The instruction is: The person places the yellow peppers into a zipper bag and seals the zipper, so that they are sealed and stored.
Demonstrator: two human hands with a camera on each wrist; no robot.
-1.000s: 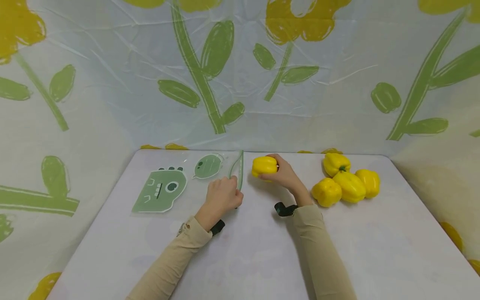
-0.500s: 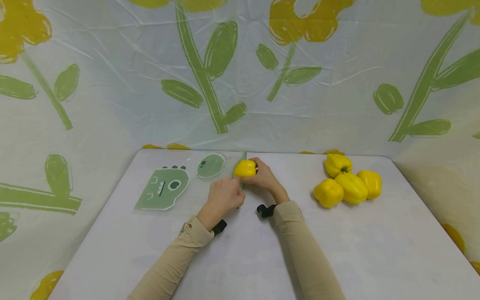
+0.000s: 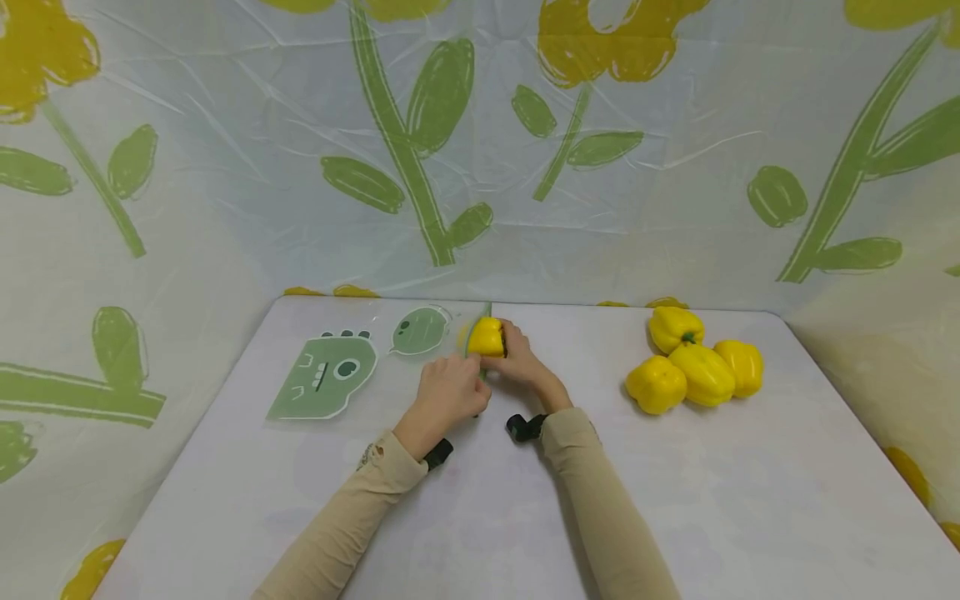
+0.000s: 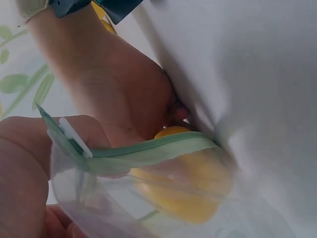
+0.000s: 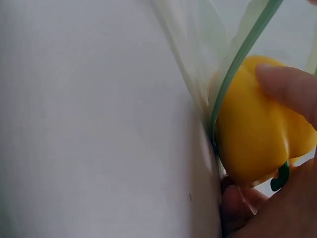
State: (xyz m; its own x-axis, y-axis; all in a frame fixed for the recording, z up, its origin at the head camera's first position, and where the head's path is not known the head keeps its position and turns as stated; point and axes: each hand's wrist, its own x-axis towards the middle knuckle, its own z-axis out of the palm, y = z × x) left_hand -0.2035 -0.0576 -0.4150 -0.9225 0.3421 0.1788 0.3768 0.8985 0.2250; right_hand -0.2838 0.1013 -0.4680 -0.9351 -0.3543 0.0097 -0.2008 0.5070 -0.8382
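Observation:
A clear zip bag [image 3: 322, 383] with a printed green monster lies flat on the table, its green-edged mouth raised at the right. My left hand [image 3: 446, 387] pinches that mouth near the front, beside a white slider [image 4: 74, 138] seen in the left wrist view. My right hand [image 3: 521, 362] grips a yellow bell pepper [image 3: 489, 337] around its stem end. The far end of the pepper is inside the bag, showing through the clear plastic in the left wrist view. In the right wrist view its green stem [image 5: 281, 176] points back toward my palm, and the bag's edge crosses its side.
Several more yellow bell peppers [image 3: 701, 375] sit grouped at the right of the table [image 3: 480, 517]. A fabric backdrop [image 3: 675, 192] printed with flowers rises behind the table's back edge. Dark straps with small cameras are on both wrists.
My right hand has moved left with the bell pepper, from beside the bag to its mouth, and the pepper's front end has gone inside. My left hand has stayed at the bag's edge.

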